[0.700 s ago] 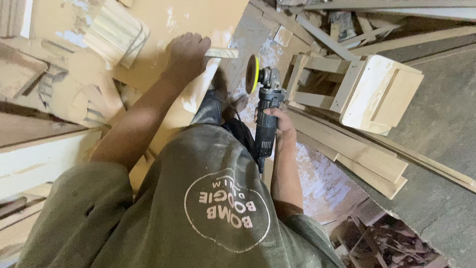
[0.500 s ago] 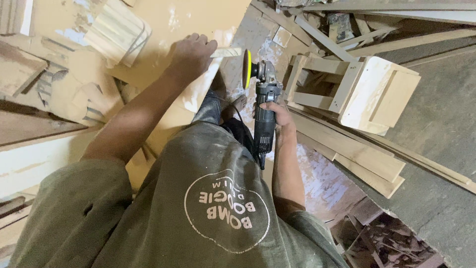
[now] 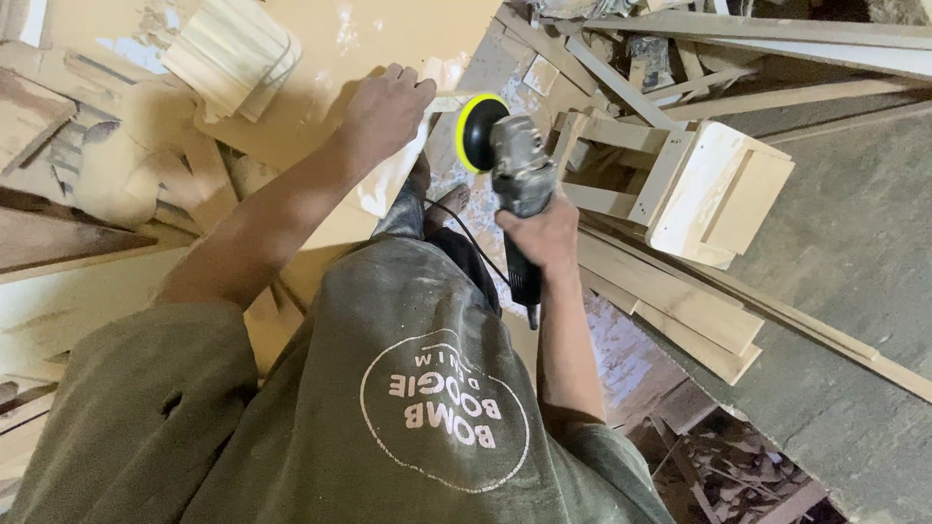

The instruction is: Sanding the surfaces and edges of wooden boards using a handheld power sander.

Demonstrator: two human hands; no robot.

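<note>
My left hand (image 3: 385, 109) was closed on a small wood strip (image 3: 449, 100) over the board edge, light and stiff but probably splintery, while my right hand (image 3: 537, 233) gripped the heavier-looking sander (image 3: 510, 175) mid-body, disc touching the strip's end.

Grey floor (image 3: 854, 243), stacked planks (image 3: 680, 301), pale wooden stool (image 3: 709, 189), perhaps offcuts (image 3: 738, 475)

I am standing in a woodworking shop. Evidence: loose planks (image 3: 680, 301) stacked on a dusty floor (image 3: 854, 243), an unfinished bare-wood stool (image 3: 680, 180) lying on its side, offcuts and shavings (image 3: 738, 475) underfoot, and a sanding machine (image 3: 510, 165) in my right hand (image 3: 539, 233).
</note>
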